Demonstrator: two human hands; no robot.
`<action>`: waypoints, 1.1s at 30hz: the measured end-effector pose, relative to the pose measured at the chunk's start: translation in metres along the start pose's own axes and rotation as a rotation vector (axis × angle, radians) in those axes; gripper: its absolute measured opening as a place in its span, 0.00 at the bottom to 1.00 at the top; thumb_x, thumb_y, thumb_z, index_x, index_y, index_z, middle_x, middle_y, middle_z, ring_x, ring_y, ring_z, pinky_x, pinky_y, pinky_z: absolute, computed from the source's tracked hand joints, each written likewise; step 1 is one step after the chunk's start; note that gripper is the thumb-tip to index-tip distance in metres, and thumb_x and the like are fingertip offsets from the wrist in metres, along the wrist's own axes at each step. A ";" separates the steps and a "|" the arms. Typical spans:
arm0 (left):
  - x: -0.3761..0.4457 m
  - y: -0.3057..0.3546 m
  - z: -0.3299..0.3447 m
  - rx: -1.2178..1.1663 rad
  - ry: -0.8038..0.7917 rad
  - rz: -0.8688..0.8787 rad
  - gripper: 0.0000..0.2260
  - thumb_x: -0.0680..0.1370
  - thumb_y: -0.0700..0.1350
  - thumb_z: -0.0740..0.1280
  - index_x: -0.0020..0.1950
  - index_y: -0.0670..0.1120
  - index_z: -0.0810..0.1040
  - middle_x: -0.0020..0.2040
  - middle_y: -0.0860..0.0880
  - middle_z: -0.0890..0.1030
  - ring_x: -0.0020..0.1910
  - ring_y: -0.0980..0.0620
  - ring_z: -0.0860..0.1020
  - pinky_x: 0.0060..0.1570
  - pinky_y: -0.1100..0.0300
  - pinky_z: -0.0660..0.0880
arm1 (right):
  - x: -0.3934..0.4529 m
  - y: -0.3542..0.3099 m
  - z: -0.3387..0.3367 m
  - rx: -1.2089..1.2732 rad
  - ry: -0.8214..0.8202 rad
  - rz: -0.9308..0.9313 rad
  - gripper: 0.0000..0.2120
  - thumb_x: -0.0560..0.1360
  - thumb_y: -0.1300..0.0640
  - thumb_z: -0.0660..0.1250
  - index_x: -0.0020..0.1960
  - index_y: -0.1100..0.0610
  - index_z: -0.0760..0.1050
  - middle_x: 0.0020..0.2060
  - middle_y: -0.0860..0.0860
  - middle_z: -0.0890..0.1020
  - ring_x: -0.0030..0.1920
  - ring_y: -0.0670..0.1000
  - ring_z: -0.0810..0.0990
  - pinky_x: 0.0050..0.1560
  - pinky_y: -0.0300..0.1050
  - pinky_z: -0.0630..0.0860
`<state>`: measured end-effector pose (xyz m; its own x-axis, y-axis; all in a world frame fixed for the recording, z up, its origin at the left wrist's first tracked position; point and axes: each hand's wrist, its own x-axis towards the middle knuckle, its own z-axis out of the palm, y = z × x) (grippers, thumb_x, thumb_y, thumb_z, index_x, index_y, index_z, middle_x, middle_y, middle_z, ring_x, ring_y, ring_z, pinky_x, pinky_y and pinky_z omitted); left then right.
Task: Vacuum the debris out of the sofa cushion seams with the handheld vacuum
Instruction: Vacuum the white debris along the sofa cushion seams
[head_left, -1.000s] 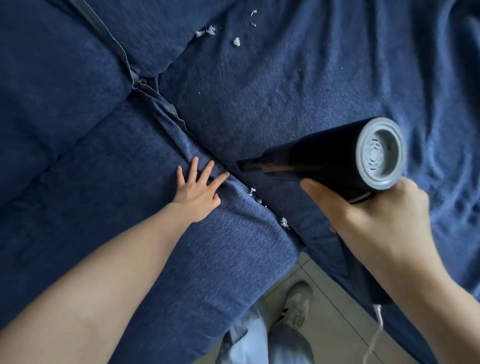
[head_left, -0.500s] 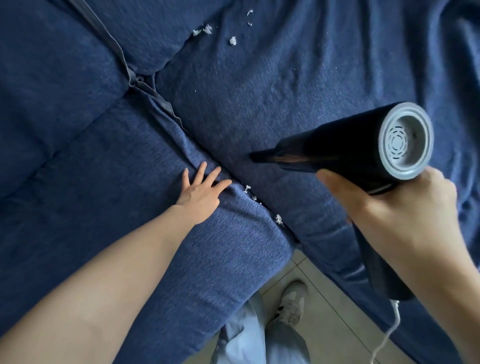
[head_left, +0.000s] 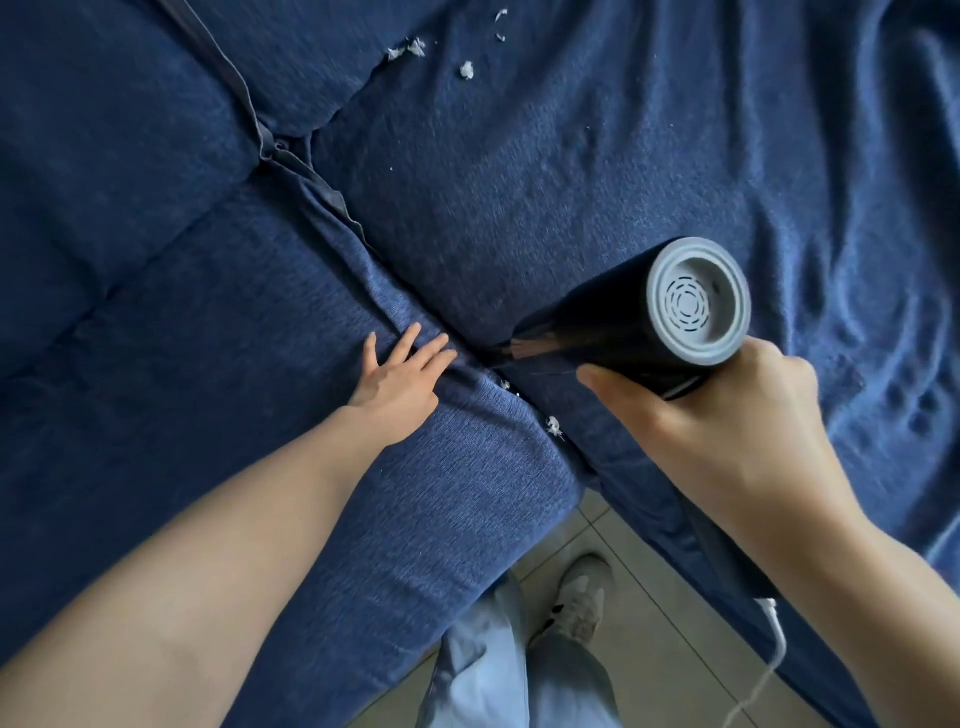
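Right hand (head_left: 727, 431): curled round the handheld vacuum (head_left: 623, 322), handle mostly hidden, white cord (head_left: 774, 654) cut off at the bottom edge. Nozzle tip blurred, at the seam (head_left: 395, 270) between seat cushions. Left hand (head_left: 400, 374): fingers straight, pressing the near cushion (head_left: 260, 338) beside the seam. Debris (head_left: 554, 427): white scraps in the seam near the sofa's front edge; more scraps (head_left: 466, 69) towards the back.

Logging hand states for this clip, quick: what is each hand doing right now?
Left hand: open, fingers straight, pressing the sofa cushion beside the seam.
Right hand: closed around the handheld vacuum.
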<state>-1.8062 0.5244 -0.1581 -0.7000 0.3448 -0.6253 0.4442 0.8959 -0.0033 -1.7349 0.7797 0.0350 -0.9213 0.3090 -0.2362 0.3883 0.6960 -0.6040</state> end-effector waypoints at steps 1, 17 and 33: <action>-0.001 -0.001 -0.001 -0.012 -0.003 0.006 0.29 0.81 0.43 0.55 0.79 0.56 0.48 0.80 0.57 0.44 0.78 0.49 0.37 0.71 0.32 0.40 | -0.002 0.000 -0.002 -0.003 0.001 -0.008 0.23 0.59 0.27 0.61 0.33 0.46 0.70 0.33 0.43 0.81 0.45 0.54 0.80 0.38 0.39 0.67; -0.017 0.009 0.017 0.051 0.049 0.100 0.31 0.79 0.40 0.55 0.79 0.56 0.46 0.80 0.50 0.47 0.78 0.50 0.40 0.71 0.36 0.42 | -0.022 0.012 -0.015 0.064 -0.084 0.005 0.09 0.63 0.35 0.70 0.32 0.36 0.72 0.29 0.33 0.77 0.38 0.43 0.74 0.33 0.27 0.67; -0.023 0.026 0.024 0.094 0.059 0.169 0.28 0.81 0.61 0.51 0.79 0.60 0.46 0.80 0.50 0.45 0.78 0.46 0.40 0.72 0.35 0.44 | -0.024 0.019 -0.023 0.028 -0.024 -0.018 0.18 0.62 0.34 0.69 0.27 0.45 0.67 0.23 0.41 0.72 0.33 0.44 0.69 0.35 0.22 0.65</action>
<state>-1.7650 0.5335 -0.1620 -0.6416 0.5061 -0.5764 0.6061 0.7951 0.0235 -1.7048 0.8009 0.0466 -0.9286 0.2807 -0.2428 0.3710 0.6830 -0.6292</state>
